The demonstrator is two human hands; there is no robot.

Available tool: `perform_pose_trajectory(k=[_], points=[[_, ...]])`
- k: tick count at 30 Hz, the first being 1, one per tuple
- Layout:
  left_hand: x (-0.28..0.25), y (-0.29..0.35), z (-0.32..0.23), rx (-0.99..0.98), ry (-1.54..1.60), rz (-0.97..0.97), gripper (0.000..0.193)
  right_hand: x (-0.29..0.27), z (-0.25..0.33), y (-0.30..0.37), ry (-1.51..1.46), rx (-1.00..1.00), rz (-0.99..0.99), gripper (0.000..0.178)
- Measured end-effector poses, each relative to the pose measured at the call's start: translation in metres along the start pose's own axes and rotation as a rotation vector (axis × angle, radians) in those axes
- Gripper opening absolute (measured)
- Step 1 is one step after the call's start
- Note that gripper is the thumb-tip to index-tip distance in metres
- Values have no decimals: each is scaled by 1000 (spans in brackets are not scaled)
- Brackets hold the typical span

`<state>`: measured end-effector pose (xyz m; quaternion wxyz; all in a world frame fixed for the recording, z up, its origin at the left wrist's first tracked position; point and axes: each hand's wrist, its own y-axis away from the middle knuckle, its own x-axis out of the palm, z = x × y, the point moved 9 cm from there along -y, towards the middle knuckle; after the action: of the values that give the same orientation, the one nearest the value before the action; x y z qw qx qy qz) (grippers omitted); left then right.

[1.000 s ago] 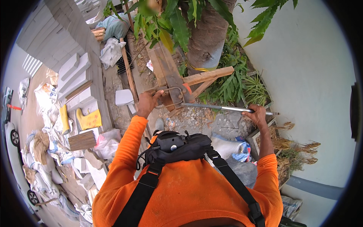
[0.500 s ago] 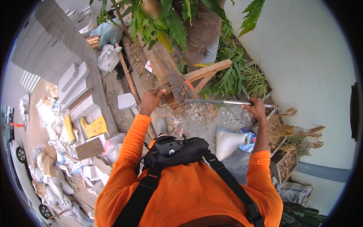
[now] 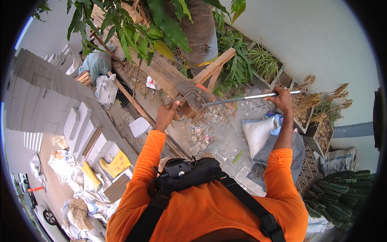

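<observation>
left hand (image 3: 166,115) gripping a bent steel stirrup loop (image 3: 188,105) at the end of wooden planks (image 3: 169,76), right hand (image 3: 282,101) closed around a long metal pipe (image 3: 246,98) reaching to the loop, hands well apart, stacked grey blocks (image 3: 44,92) at left, pale wall (image 3: 322,40) close at right, open gravel strip between

The left hand (image 3: 166,115) grips a bent loop of steel rod (image 3: 188,105) resting on a wooden plank (image 3: 161,74). The right hand (image 3: 282,101) clasps a long metal pipe (image 3: 242,98) running level toward the loop, above rubble-strewn ground (image 3: 219,133) beside a palm trunk (image 3: 200,30).
</observation>
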<state>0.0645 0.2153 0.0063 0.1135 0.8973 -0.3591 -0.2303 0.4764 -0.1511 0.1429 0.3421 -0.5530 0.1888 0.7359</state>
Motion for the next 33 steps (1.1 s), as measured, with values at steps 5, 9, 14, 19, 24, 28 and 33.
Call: perform_pose_trajectory(k=[5,9,14,19,24,28,33], points=[[5,-7,6,-26,189,140,58,-5,11,103,74,196,-168,63],[8,-10,12,-42,230,257,57,-1,60,211,93,430,-318,63],[16,-16,16,-19,292,429,52,27,192,338,277,800,-491,65],[19,-26,20,-72,442,644,46,99,349,396,304,1037,-662,58],[9,-2,-4,-109,376,716,44,74,334,392,343,1023,-479,63],[21,-7,4,-89,384,720,44,73,302,393,265,993,-171,77],[13,-13,5,-102,325,654,43,69,299,387,174,928,-127,82]])
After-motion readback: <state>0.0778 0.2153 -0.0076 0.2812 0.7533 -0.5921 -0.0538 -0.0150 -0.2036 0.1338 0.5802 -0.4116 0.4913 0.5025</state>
